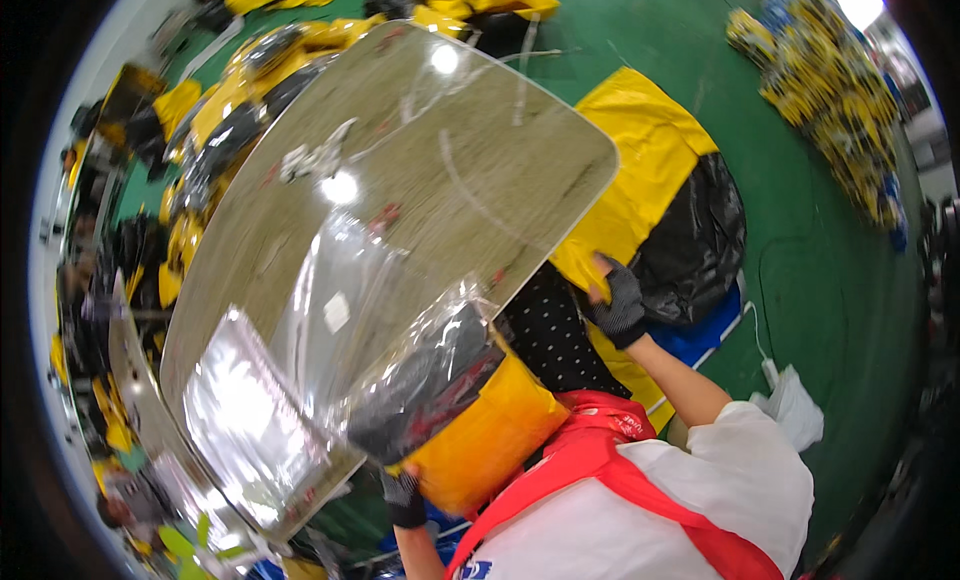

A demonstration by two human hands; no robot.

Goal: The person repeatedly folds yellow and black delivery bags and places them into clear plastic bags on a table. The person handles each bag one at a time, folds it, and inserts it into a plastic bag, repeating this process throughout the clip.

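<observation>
A folded yellow-and-black bundle (497,405), partly in clear plastic, lies against my front at the table's near edge. My left hand (403,495), in a grey fingerless glove, grips its lower left corner; the bundle covers some fingers. To the right, my right hand (618,305), gloved alike, is closed on the edge of a large yellow-and-black sheet (640,170). That sheet hangs beside the table, past its right edge. Clear plastic bags (335,310) lie on the wood-patterned table (470,180), left of the bundle.
A crumpled scrap of clear plastic (320,155) rests farther up the table. Yellow-and-black bundles (235,130) are heaped beyond its left side. Another large pile (830,110) stands on the green floor (810,280) at far right. A white plastic bag (795,408) sits by my right elbow.
</observation>
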